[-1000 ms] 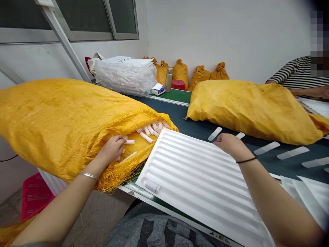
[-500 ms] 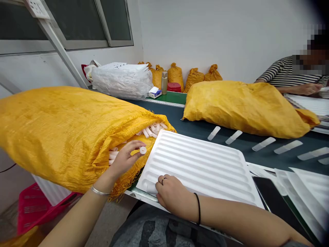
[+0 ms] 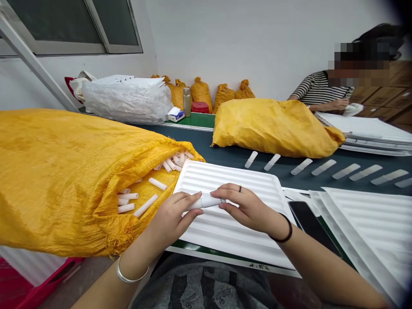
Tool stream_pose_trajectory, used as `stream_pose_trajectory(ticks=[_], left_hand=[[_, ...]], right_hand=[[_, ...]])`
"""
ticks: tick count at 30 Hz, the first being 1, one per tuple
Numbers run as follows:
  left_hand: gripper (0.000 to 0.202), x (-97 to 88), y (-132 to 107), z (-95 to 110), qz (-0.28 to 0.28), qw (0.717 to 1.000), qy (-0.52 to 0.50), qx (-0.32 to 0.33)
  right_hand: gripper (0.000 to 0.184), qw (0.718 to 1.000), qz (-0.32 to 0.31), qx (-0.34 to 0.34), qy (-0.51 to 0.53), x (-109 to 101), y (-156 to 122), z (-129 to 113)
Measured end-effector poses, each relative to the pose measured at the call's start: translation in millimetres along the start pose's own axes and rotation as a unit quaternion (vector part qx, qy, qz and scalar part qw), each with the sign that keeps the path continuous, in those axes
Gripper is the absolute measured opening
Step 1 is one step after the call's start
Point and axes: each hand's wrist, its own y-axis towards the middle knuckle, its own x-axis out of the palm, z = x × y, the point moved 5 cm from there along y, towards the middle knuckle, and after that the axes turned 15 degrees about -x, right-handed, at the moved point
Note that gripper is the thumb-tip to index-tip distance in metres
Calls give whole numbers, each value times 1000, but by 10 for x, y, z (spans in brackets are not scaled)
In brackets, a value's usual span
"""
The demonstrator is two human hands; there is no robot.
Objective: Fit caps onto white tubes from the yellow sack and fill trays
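Observation:
Both my hands hold one small white tube [image 3: 206,201] together above a white ribbed tray [image 3: 231,189]. My left hand [image 3: 170,219] pinches its left end; my right hand [image 3: 246,206] pinches its right end. The tray lies on the dark conveyor belt [image 3: 231,156] in front of me. To my left a big yellow woven sack [image 3: 64,171] lies open, with several more white tubes [image 3: 151,189] spilling from its mouth.
A second yellow sack [image 3: 273,126] lies across the belt, with a row of flat white pieces [image 3: 322,167] before it. Stacked white trays [image 3: 373,219] sit at right beside a black phone [image 3: 305,216]. A person in a striped shirt [image 3: 318,88] works at far right.
My left hand came out of the sack with a white piece. My right hand went from the tray's far edge to its near corner, then up to meet the left; both now hold one tube.

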Motion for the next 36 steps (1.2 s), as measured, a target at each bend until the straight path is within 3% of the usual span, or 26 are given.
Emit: stream_pose_trajectory(ticks=[3, 8, 14, 23, 25, 27, 30, 33, 36], left_hand=[[37, -4, 17, 36, 12, 1000, -15, -22], [25, -13, 27, 33, -47, 996, -32, -71], [23, -59, 26, 135, 12, 1000, -4, -26], [23, 101, -30, 245, 44, 999, 17, 11], [22, 181, -57, 181, 19, 1000, 22, 5], [27, 283, -77, 57, -21, 999, 42, -3], [60, 375, -92, -212, -34, 993, 107, -44], [94, 417, -160, -410, -50, 983, 162, -74], [98, 541, -325, -432, -156, 969, 190, -41]], right_hand=[[35, 999, 33, -10, -33, -78, -77, -21], [35, 997, 59, -10, -43, -109, -149, -1], [28, 996, 73, 28, -40, -94, -199, 89], [27, 996, 83, 25, -7, 22, -240, 36], [28, 998, 49, 25, -19, 110, -241, 14], [26, 996, -42, 29, -77, 243, -222, 62], [15, 960, -159, 114, -200, 334, -173, 449], [19, 916, -121, 280, -262, 87, -139, 1140], [25, 880, -71, 378, -279, -255, -156, 1810]])
